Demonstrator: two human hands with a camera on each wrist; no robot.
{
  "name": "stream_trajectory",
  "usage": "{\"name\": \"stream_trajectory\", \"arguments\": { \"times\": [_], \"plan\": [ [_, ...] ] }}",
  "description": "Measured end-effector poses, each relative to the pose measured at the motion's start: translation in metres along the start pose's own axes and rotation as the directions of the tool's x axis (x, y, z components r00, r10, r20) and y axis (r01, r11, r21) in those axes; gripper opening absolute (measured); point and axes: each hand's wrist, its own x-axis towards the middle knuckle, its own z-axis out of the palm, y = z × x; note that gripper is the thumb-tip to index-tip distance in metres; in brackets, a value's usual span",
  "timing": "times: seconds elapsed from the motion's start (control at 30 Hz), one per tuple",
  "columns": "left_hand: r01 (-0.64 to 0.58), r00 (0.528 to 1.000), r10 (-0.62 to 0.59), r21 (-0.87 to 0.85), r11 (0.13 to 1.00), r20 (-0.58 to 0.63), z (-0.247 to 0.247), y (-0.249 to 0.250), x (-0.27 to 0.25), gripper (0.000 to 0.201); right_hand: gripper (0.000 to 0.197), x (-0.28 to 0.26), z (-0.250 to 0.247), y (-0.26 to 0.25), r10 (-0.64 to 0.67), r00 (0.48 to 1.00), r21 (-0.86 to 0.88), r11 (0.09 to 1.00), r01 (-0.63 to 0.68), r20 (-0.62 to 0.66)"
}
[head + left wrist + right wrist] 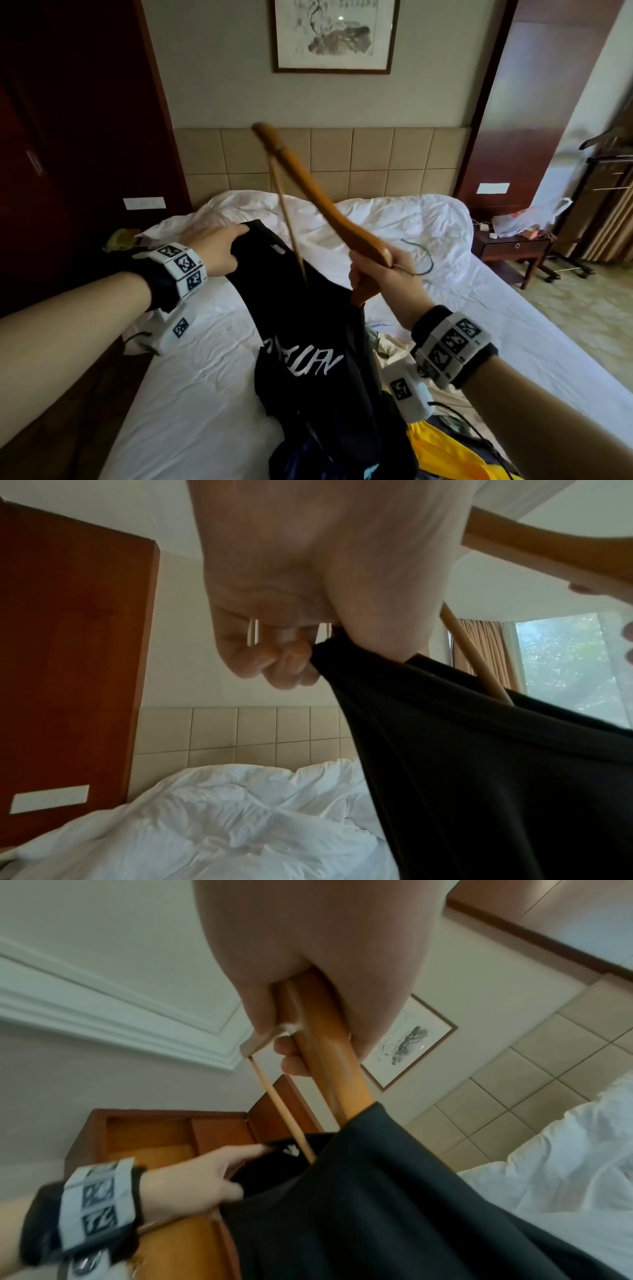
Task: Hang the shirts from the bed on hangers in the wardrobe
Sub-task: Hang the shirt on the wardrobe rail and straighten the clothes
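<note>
A black shirt [308, 342] with white lettering hangs above the white bed [205, 394]. My left hand [219, 246] grips its collar edge, and the left wrist view shows the fingers [277, 664] curled into the black shirt [479, 777]. My right hand [376, 274] holds a wooden hanger [308, 192] near its middle. One end of the hanger [329, 1069] and its thin crossbar [284, 1118] go down into the neck opening of the shirt [394, 1204]; the other end points up toward the headboard. The hanger's hook pokes out by my right hand.
More clothes, a yellow one [442, 452] among them, lie on the bed near its front edge. A dark wood wardrobe [68, 137] stands left. On the right are a nightstand [513, 246] with a plastic bag, and a curtained window. A padded headboard [342, 161] runs behind the bed.
</note>
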Motion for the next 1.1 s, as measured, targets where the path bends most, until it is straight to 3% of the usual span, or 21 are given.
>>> {"name": "stream_trajectory", "arguments": {
  "times": [0.13,0.23,0.4,0.57,0.8,0.93,1.1],
  "plan": [
    [-0.051,0.998,0.05,0.026,0.998,0.036,0.0,0.008,0.003,0.076,0.008,0.013,-0.018,-0.021,-0.083,0.99,-0.028,0.996,0.08,-0.112],
    [-0.134,0.987,0.129,0.051,0.99,0.1,0.003,0.021,0.005,0.069,0.008,0.02,-0.022,-0.041,-0.138,0.987,-0.062,0.989,0.133,-0.077],
    [-0.154,0.982,0.132,0.175,0.972,0.134,0.011,0.029,0.005,0.05,0.011,0.022,-0.022,-0.057,-0.151,0.989,-0.073,0.986,0.151,0.002],
    [-0.191,0.973,0.189,0.008,0.982,0.131,0.013,0.037,0.008,0.02,0.022,0.018,-0.015,-0.046,-0.114,0.993,-0.141,0.983,0.119,0.041],
    [-0.228,0.964,0.206,0.124,0.966,0.169,0.02,0.047,0.006,0.03,0.021,0.019,-0.014,-0.061,-0.233,0.972,-0.165,0.96,0.227,-0.019],
    [-0.249,0.956,0.219,0.144,0.958,0.197,0.023,0.049,0.002,0.034,0.018,0.018,-0.009,-0.064,-0.262,0.963,-0.211,0.94,0.269,0.063],
    [-0.273,0.938,0.224,0.166,0.948,0.264,0.032,0.048,0.001,0.032,0.016,0.018,-0.01,-0.078,-0.28,0.96,-0.103,0.955,0.279,0.008]
  ]
}}
